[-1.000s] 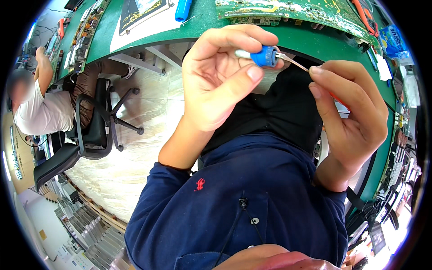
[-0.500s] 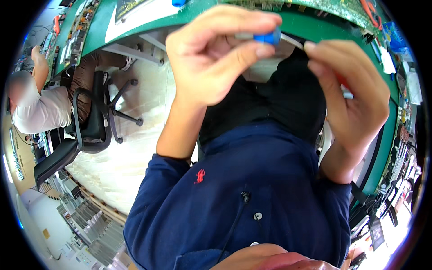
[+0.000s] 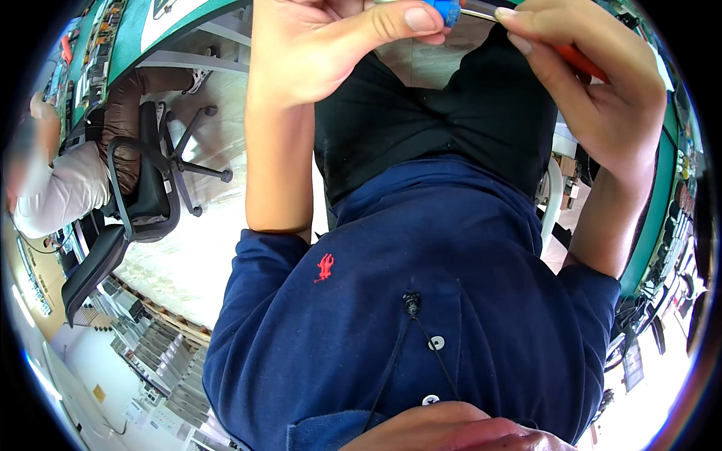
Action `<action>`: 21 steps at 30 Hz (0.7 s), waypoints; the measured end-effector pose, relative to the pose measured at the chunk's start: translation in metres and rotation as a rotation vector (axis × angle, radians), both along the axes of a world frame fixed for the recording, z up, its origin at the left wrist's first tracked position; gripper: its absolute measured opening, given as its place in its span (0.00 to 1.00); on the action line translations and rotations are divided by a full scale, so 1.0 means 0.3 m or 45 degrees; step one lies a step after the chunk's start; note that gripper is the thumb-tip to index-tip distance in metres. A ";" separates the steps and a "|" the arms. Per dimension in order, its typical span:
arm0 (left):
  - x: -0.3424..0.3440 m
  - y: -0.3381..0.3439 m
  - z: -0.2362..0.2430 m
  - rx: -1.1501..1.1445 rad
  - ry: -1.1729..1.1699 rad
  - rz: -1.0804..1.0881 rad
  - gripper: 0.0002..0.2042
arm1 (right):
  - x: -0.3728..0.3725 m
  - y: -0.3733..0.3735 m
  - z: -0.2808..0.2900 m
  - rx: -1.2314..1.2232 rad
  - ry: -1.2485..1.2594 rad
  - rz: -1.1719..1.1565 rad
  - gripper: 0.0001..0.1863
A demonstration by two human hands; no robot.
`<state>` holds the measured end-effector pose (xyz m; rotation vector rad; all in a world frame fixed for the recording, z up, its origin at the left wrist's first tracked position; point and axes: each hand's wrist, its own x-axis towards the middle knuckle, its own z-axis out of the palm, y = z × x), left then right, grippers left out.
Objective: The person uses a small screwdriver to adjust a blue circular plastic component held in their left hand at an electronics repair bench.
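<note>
At the top edge of the head view, my left hand [image 3: 320,56] pinches a small blue cylindrical piece [image 3: 447,10] between thumb and fingers. Part of this piece is cut off by the picture's edge or hidden by the fingers. Across from it, my right hand [image 3: 609,83] is closed around a screwdriver [image 3: 583,63] with a red-orange handle. Its thin metal shaft passes between my thumb and forefinger and points left at the blue piece. Whether the tip touches the piece, I cannot tell.
A green bench [image 3: 647,248] curves along the right, with boards and cables beyond it. To the left, a person [image 3: 64,192] sits by a black office chair [image 3: 154,195] at another green bench holding circuit boards. My lap lies below my hands.
Both hands have shifted up in the picture, my left hand also a little leftward. The blue piece and the screwdriver stay held, close to each other. The view has tilted.
</note>
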<state>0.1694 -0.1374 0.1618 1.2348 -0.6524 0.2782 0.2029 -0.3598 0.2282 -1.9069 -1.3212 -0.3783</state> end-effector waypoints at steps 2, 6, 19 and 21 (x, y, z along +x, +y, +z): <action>0.000 -0.008 -0.002 0.055 0.057 0.015 0.08 | 0.025 -0.036 -0.017 -0.010 0.010 -0.024 0.07; -0.016 0.020 0.013 0.096 0.357 0.116 0.10 | 0.080 -0.094 -0.035 0.006 -0.111 -0.045 0.07; 0.018 -0.087 -0.001 -0.095 0.430 0.059 0.15 | 0.020 -0.114 -0.109 0.065 0.255 -0.204 0.11; 0.021 -0.090 -0.017 -0.100 0.363 0.010 0.15 | 0.000 -0.125 -0.112 0.048 0.263 -0.245 0.12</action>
